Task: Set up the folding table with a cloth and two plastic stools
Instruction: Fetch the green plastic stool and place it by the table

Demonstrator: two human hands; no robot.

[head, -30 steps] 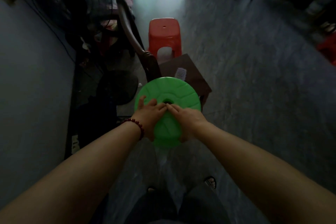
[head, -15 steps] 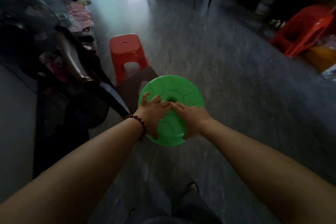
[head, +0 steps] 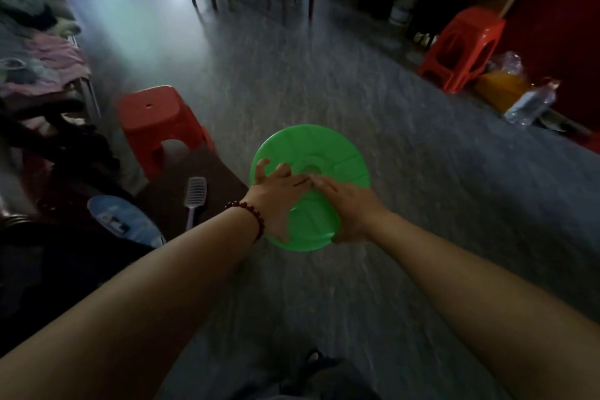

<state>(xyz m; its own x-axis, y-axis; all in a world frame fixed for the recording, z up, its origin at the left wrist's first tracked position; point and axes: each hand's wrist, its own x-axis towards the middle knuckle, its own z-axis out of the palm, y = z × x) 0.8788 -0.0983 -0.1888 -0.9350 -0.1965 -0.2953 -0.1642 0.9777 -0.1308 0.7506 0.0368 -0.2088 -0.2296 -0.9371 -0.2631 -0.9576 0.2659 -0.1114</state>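
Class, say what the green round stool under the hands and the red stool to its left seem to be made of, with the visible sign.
The green stool looks like moulded plastic, smooth and slightly glossy: uniform bright colour, raised radial ribs, a centre hole. The red stool is probably similar plastic, semi-gloss: seat and legs look like one piece, with soft highlights on rounded edges.

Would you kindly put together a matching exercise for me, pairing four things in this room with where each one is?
Things: 1 green stool; 2 near red stool; 3 far red stool; 4 hairbrush.
Places: A far right, by the dark red wall; B on the brown surface; C held by left hand and right hand; D on the floor, at the left.
Pairs: 1-C, 2-D, 3-A, 4-B.
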